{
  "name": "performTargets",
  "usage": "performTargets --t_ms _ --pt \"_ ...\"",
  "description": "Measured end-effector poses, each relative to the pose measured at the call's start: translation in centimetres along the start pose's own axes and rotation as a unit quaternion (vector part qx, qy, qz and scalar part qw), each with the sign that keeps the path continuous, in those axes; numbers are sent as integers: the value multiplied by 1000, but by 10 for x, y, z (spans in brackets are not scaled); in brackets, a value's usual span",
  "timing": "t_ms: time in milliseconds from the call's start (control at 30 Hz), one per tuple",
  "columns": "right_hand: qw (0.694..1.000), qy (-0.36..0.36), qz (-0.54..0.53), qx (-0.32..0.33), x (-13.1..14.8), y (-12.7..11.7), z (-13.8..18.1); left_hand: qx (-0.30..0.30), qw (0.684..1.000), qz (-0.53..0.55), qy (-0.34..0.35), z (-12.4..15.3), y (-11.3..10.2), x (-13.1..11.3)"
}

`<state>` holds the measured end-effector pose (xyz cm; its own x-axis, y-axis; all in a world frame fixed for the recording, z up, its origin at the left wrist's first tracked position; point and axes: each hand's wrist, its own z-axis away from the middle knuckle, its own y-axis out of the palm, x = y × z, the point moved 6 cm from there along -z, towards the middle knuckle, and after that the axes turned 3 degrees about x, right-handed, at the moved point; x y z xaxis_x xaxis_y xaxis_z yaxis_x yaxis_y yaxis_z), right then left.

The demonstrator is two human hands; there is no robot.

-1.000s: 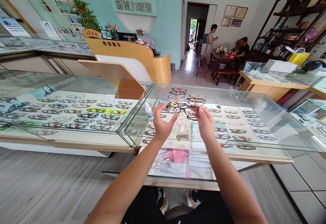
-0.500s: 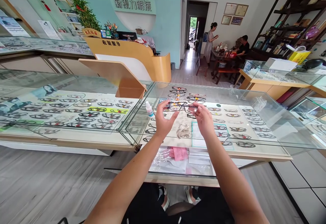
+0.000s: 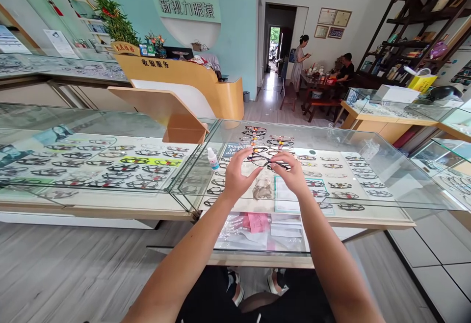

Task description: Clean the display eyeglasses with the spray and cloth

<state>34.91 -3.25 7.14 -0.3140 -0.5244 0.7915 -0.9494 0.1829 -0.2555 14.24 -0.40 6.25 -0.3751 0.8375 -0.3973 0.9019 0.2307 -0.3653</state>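
Note:
Between my two hands, above the glass counter, is a pair of dark-framed eyeglasses (image 3: 260, 157). My left hand (image 3: 237, 175) is closed on the left end of the frame, thumb below and fingers above. My right hand (image 3: 294, 173) pinches near its middle and right side; the fingers partly hide that part. Under the hands, a crumpled beige cloth (image 3: 262, 188) lies on the counter. A small white spray bottle (image 3: 213, 159) with a blue label stands upright just left of my left hand.
Rows of eyeglasses lie in the glass display case (image 3: 346, 136) around my hands and in the left case (image 3: 91, 186). A brown board (image 3: 158, 110) stands tilted at the back left. Plastic bags and a pink slip (image 3: 257, 222) lie nearest me. Two people are at a far table.
My right hand has moved left along the glasses, from the right end towards the middle. The glasses have turned somewhat. My left hand keeps its hold, and the view has shifted slightly.

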Motion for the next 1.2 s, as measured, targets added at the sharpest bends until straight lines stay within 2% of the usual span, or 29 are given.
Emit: performTargets --t_ms 167,267,467,600,733,833,967,1033,1133,1200 --pt "999 18 -37 15 -9 3 0 6 1000 24 -3 -2 -3 -2" --pt "997 38 -60 24 -14 3 -1 27 998 51 -34 -2 -1 0" --pt "988 113 -98 38 -28 10 0 58 981 139 -121 4 8 12" --pt "967 179 -172 63 -36 19 3 69 964 210 -144 6 14 16" --pt "958 212 -183 67 -37 22 5 78 951 254 -157 5 17 15" --pt "959 215 -179 35 -40 20 5 62 945 270 -172 5 18 16" --pt "969 199 -145 -20 -46 17 4 -9 959 195 -206 8 10 20" --pt "974 186 -125 -41 -49 17 4 10 960 168 -224 11 13 20" --pt "984 147 -78 -66 -46 21 6 86 947 180 -251 15 25 17" --pt "990 108 -28 -84 -38 24 9 102 938 191 -270 18 31 17"
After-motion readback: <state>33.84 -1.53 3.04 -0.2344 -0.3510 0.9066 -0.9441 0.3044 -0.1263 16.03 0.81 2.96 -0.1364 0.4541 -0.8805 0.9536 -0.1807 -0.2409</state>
